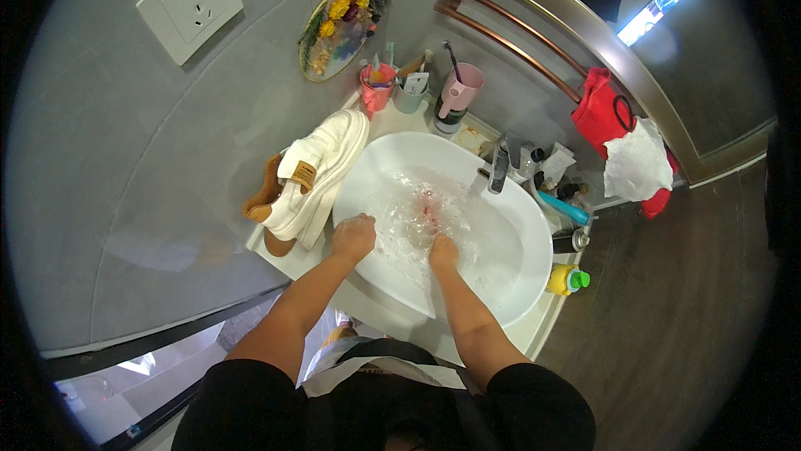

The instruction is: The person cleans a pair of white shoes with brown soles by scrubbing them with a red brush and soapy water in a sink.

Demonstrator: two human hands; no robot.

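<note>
Water stands foamy and stirred in the white oval washbasin (519,232). My left hand (354,237) is at the basin's left rim with its fingers curled; whether anything is in it cannot be told. My right hand (443,252) reaches into the water, its fingers hidden by foam. Something blurred and reddish (429,208) shows under the water just beyond it; what it is cannot be told. A pair of white shoes with brown linings (313,169) lies on the counter, left of the basin. The grey metal faucet (499,166) rises at the basin's far right edge.
Behind the basin stand a red cup (377,91), a green cup (410,99) and a pink cup (463,85). A spray can (571,241) and a yellow bottle with a green cap (565,279) stand at right. Red cloth (597,110) hangs from a copper-coloured rail (513,50).
</note>
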